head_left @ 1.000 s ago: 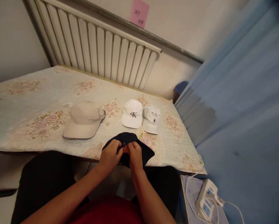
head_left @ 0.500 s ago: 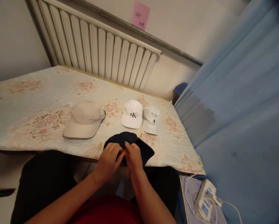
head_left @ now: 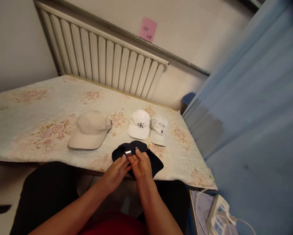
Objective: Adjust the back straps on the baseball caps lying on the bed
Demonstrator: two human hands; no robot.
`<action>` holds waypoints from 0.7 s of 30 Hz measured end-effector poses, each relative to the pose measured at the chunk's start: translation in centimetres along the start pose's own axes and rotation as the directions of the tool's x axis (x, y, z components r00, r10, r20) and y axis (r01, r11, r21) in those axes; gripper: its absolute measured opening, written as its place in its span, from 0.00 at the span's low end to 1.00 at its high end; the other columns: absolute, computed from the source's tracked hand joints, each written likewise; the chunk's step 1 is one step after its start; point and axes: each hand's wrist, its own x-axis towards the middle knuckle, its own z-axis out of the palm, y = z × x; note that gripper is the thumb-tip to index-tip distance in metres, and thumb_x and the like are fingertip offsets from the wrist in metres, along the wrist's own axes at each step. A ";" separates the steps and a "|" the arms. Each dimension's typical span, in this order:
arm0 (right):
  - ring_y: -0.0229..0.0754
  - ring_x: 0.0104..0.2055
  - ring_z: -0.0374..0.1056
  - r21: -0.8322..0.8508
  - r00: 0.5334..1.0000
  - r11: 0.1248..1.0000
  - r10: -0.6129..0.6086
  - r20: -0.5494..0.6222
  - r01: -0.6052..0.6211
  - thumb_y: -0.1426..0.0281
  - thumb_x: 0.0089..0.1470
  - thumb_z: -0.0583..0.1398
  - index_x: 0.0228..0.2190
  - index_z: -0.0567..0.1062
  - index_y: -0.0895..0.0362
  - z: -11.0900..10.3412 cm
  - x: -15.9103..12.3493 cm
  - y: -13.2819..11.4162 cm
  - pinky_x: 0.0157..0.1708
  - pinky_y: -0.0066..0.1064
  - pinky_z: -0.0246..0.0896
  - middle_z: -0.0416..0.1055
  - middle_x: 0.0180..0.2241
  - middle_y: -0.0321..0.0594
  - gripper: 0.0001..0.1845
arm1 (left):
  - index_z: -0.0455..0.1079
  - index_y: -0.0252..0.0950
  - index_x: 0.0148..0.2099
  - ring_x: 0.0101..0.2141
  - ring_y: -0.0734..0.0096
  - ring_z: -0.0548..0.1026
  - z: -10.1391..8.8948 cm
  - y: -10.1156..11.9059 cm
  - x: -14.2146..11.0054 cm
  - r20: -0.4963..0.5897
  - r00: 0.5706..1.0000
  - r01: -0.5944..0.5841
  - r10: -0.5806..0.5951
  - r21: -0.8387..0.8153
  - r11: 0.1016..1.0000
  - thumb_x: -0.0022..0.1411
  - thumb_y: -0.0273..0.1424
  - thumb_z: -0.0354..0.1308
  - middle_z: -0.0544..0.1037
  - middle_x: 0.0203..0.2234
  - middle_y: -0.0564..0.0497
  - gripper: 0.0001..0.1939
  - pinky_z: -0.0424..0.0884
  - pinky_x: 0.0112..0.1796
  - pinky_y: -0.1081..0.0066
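Note:
A dark navy baseball cap (head_left: 156,164) is between my hands at the near edge of the bed, its back strap towards me. The strap carries a shiny metal buckle (head_left: 128,152). My left hand (head_left: 115,171) has its fingertips closed at the strap just below the buckle. With thumb and fingers, my right hand (head_left: 141,164) pinches the strap right of the buckle. Beyond the navy cap lie a white cap with black CK lettering (head_left: 139,124) and a smaller off-white cap (head_left: 159,130). To the left rests a beige cap (head_left: 90,130) with a striped logo.
A flowered sheet (head_left: 36,127) covers the bed. Behind it stands a radiator (head_left: 102,49) below a pipe. A blue curtain (head_left: 246,130) hangs at the right. A power strip (head_left: 218,213) with white cables sits on a small stand at the lower right.
My left fingers have shifted down off the strap's middle, and the metal buckle has come into sight. The view has tilted slightly upward; the other caps stay where they lay.

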 end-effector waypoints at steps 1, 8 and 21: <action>0.41 0.32 0.75 0.007 1.000 1.000 0.001 0.008 -0.001 0.76 0.41 0.67 0.30 0.70 0.59 0.1 -0.1 -0.1 0.38 0.34 0.71 0.77 0.27 0.38 0.13 | 0.71 0.36 0.48 0.52 0.64 0.69 0.5 0.4 0.2 0.001 1.000 -0.002 0.002 -0.039 0.999 0.65 0.38 0.51 0.75 0.48 0.45 0.15 0.63 0.53 0.64; 0.37 0.28 0.74 0.004 0.998 0.998 -0.059 -0.019 0.059 0.77 0.39 0.68 0.29 0.74 0.63 0.7 -0.4 -1.6 0.31 0.27 0.69 0.77 0.25 0.40 0.11 | 0.66 0.37 0.53 0.42 0.73 0.76 3.6 3.6 1.7 -0.156 0.985 -0.106 0.079 -0.172 0.979 0.67 0.27 0.48 0.79 0.38 0.49 0.15 0.67 0.51 0.70; 0.42 0.46 0.72 0.090 0.986 0.985 -0.152 0.062 0.147 0.69 0.49 0.64 0.35 0.76 0.60 1.7 -1.8 -2.4 0.55 0.40 0.60 0.78 0.39 0.44 0.10 | 0.56 0.36 0.63 0.53 0.68 0.70 6.2 4.6 1.2 -0.067 0.994 -0.098 0.082 -0.291 0.952 0.64 0.19 0.46 0.73 0.52 0.43 0.26 0.64 0.56 0.67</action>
